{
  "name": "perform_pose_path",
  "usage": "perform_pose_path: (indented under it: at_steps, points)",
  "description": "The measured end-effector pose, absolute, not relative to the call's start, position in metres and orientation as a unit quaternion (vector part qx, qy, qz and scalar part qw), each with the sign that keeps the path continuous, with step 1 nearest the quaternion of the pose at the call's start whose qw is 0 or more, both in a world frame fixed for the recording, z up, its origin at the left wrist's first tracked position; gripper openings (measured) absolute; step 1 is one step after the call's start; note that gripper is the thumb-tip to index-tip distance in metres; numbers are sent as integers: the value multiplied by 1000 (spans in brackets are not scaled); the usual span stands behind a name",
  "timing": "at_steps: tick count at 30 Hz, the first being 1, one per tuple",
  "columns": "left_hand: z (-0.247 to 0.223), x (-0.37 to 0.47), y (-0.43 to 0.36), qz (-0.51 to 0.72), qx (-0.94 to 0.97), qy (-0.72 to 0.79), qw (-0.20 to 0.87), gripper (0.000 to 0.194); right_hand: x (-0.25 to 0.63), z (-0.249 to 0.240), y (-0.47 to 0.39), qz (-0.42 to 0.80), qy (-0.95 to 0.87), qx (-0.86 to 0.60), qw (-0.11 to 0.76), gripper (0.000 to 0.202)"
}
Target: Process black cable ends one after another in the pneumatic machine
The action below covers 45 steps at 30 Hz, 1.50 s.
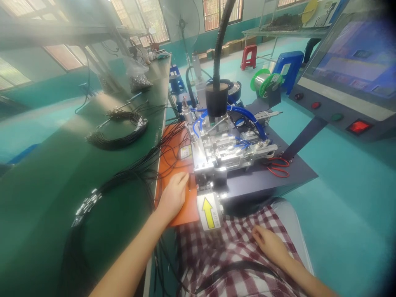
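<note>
Fingers (183, 180) of L hand (173, 198) bunched on orange panel (192, 214), grip unclear, those of R hand (272, 246) loosely curled, apparently empty, over lap (232, 251); green bench (43, 194), adj. machine (201, 156), lg. black cable bundle (76, 243) on bench, strands crossing panel, sm. coil (114, 143) behind, done vs. remaining cables indistinguishable.

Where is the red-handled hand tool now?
In the head view, right of centre: the tool lies on the dark grey base beside the silver machine, near the screen's support arm.

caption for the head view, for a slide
Left hand at the machine beside black cables, right hand over a checked apron
</note>
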<state>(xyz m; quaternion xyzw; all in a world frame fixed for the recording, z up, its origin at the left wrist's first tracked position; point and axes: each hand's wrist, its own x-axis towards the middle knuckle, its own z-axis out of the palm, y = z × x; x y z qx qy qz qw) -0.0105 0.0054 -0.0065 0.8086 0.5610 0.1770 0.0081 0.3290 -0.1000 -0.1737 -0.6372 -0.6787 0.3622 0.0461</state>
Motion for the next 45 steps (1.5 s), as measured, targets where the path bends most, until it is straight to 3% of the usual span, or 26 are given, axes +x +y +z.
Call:
perform_pose_path:
  at_steps: [7,14,17,19,22,25,29,32,35,38,40,42,45]
  points:
    - [-1,-6,6,171,815,554,13,38,329,-170,-100,359,-682,-636,36,22]
    - [45,-9,-43,116,855,501,66,29,334,-175,-101,376,-679,-631,9,25]
    - [52,-6,-88,-3,922,375,102,21,334,-175,-100,379,-679,-629,7,25]
    - [46,-3,-113,-118,945,297,65,13,332,-173,-99,378,-679,-630,9,24]
    - [34,-1,-130,-183,949,253,31,6,329,-168,-98,378,-677,-631,16,21]
    - [43,-1,-122,-128,942,290,108,15,329,-161,-95,391,-674,-626,29,20]
    - [80,-3,-103,59,880,397,253,18,329,-132,-88,435,-671,-598,54,22]
    - [93,-1,-95,179,826,468,258,19,322,-83,-80,491,-655,-560,132,27]
    - [86,7,-90,186,816,486,251,15,303,-19,-76,551,-629,-495,235,25]
    - [74,14,-88,171,825,482,241,14,279,28,-76,551,-642,-440,299,10]
    - [70,19,-87,166,830,479,231,15,266,43,-77,557,-644,-414,323,13]
    - [70,24,-87,157,841,473,211,14,258,46,-77,543,-646,-414,341,1]
    - [74,39,-87,137,863,453,176,17,254,43,-79,527,-644,-423,359,9]
